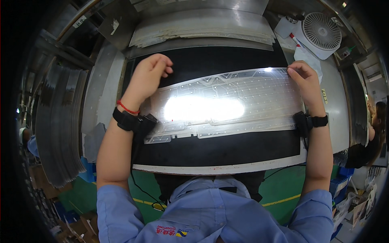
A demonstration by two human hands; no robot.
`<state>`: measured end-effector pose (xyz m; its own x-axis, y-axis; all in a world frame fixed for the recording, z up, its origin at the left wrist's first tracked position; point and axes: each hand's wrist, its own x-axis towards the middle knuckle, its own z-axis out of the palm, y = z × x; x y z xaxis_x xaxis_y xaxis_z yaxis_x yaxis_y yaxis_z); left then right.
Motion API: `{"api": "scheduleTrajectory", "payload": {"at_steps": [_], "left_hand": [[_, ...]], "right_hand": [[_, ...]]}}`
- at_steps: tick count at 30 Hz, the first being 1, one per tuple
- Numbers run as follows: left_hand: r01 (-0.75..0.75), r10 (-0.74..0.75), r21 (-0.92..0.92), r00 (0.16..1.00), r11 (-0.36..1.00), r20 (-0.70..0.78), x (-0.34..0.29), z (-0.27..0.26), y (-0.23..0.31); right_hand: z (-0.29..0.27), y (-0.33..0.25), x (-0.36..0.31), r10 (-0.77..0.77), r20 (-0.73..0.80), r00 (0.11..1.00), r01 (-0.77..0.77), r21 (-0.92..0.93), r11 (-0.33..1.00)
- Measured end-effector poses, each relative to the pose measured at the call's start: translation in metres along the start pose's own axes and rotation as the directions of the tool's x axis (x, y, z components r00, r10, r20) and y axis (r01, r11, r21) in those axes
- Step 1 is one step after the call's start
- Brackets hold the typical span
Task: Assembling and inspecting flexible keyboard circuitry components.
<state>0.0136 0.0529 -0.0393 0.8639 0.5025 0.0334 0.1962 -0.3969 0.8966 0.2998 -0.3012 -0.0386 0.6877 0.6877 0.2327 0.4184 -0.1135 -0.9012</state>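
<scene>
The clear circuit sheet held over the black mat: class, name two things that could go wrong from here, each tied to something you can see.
1. The clear circuit sheet is pinched only at its two ends by the left hand and right hand, so the middle might sag or crease.
2. Strong glare on the sheet could hide flaws in the printed traces.

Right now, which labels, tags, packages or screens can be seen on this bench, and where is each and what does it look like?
Small yellow label: on the grey bench top just right of the right hand, narrow rectangle with dark marks.
White tag: on the frame at upper left, small tilted rectangle.
White packet: below the white desk fan, with a red mark.
No screens in view.
</scene>
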Motion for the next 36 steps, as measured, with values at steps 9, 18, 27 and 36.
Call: {"api": "scheduleTrajectory", "payload": {"at_steps": [9,18,27,36], "left_hand": [[-0.061,0.059,0.13,0.998,0.99,0.023,-0.005,-0.007,0.009],[-0.197,0.117,0.399,0.969,0.896,0.216,-0.014,0.03,0.027],[-0.033,-0.017,0.32,0.988,0.947,0.155,-0.01,0.021,0.03],[0.004,-0.001,0.075,1.0,0.997,-0.028,-0.003,0.016,0.008]], "right_hand": [[-0.001,-0.002,-0.001,-0.003,-0.017,1.0,0.003,0.013,1.0],[-0.001,0.001,-0.001,-0.026,-0.004,1.0,0.026,0.027,0.999],[-0.001,0.004,0.0,-0.039,-0.017,0.999,0.039,0.014,0.999],[-0.001,0.002,0.0,-0.047,-0.024,0.999,0.048,0.02,0.999]]}}
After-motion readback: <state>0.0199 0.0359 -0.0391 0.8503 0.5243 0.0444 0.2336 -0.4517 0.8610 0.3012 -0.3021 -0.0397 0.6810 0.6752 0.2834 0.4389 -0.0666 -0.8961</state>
